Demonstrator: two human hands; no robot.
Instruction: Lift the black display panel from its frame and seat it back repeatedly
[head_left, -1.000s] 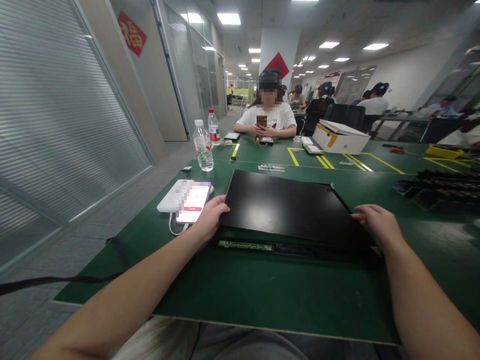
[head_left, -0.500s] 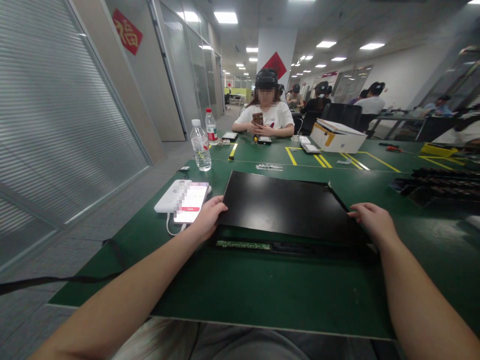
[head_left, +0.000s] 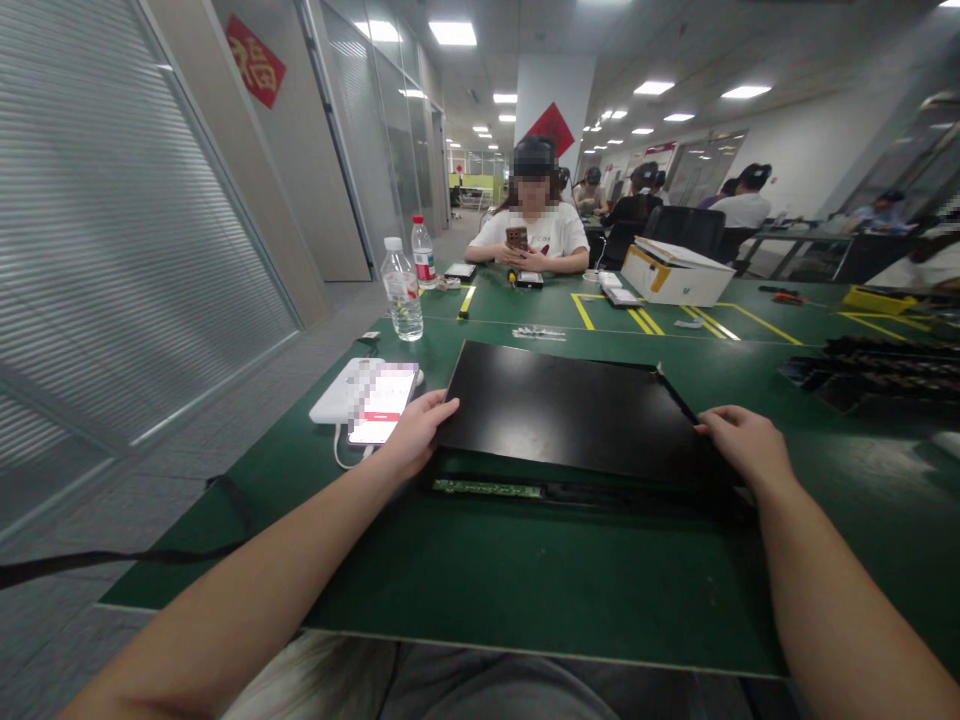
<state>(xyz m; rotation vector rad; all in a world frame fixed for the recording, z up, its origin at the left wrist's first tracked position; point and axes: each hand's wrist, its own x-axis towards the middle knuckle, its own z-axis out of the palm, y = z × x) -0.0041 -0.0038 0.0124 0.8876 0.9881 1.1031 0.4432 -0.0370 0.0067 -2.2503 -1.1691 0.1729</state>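
A flat black LCD panel [head_left: 562,410] lies in front of me, tilted, with its near edge raised over a dark frame. Along that near side a strip of green circuit board [head_left: 487,489] shows. My left hand [head_left: 421,432] is closed on the panel's left edge, thumb on top. At the right edge my right hand [head_left: 739,440] pinches with thumb and forefinger; whether it grips the panel alone or the frame edge too, I cannot tell. The fingertips under the panel are hidden.
Left of the panel are a lit phone [head_left: 384,402], a white box-like device [head_left: 341,392] and a water bottle [head_left: 403,290]. Dark stacked parts [head_left: 877,370] lie at right. Across the green table [head_left: 540,590], a person [head_left: 532,230] holds a phone near a white box [head_left: 675,272].
Almost nothing differs. My left thumb lies slightly farther right over the panel's edge, and the panel keeps its place.
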